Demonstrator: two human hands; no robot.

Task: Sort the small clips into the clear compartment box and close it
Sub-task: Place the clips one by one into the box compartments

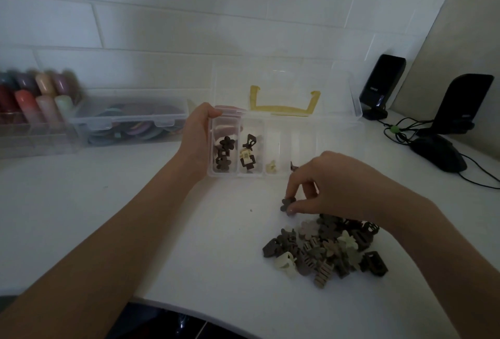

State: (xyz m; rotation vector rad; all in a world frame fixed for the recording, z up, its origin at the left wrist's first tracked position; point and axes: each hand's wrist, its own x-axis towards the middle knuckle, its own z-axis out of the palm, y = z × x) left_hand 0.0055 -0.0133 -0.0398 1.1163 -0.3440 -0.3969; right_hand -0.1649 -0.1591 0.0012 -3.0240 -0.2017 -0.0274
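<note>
The clear compartment box [281, 175] stands open on the white table, its lid [284, 81] tilted back with a yellow handle. My left hand [197, 138] grips the box's left end. Dark flower clips [223, 156] fill the leftmost compartment. The second compartment holds dark and cream clips [247, 156], and a single cream clip [270, 166] lies in the third. A dark clip [293, 166] rests in the fourth. My right hand [322, 184] pinches a dark flower clip [286, 203] just above the table, in front of the box. A pile of brown, grey and cream clips [324, 249] lies under my right wrist.
A clear lidded box of coloured items [130, 124] and a rack of coloured tubes [35, 100] stand at the left by the tiled wall. Two black speakers [381, 87] [462, 105], a black mouse [438, 153] and cables sit at the right. The table's front edge curves near me.
</note>
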